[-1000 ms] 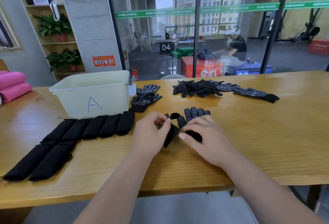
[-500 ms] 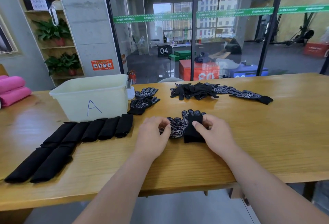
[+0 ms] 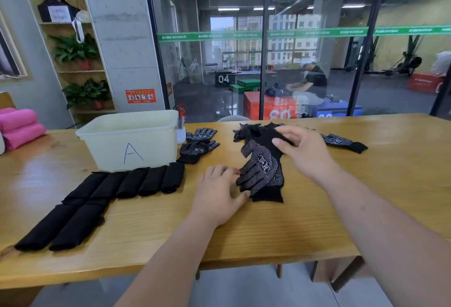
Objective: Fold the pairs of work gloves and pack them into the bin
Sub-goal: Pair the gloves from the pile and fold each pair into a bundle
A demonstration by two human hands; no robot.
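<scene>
A pair of black dotted work gloves (image 3: 262, 172) hangs stretched over the table's middle. My right hand (image 3: 301, 150) pinches the cuff end and holds it raised. My left hand (image 3: 219, 193) rests on the table with its fingers pinching the lower fingertip end. Several folded black glove bundles (image 3: 127, 183) lie in a row in front of the pale bin (image 3: 131, 139) marked "A", with more bundles (image 3: 63, 226) at the front left. Loose gloves lie flat right of the bin (image 3: 199, 147) and in a heap (image 3: 251, 131) at the back.
Another loose glove (image 3: 344, 142) lies at the back right. Pink rolled towels (image 3: 19, 127) sit at the far left. A glass wall runs behind the wooden table (image 3: 366, 197); a person sits beyond it.
My right hand rose and moved back with the cuff, unfolding the glove pair from a compact fold into a long hanging strip. My left hand stayed at the lower end.
</scene>
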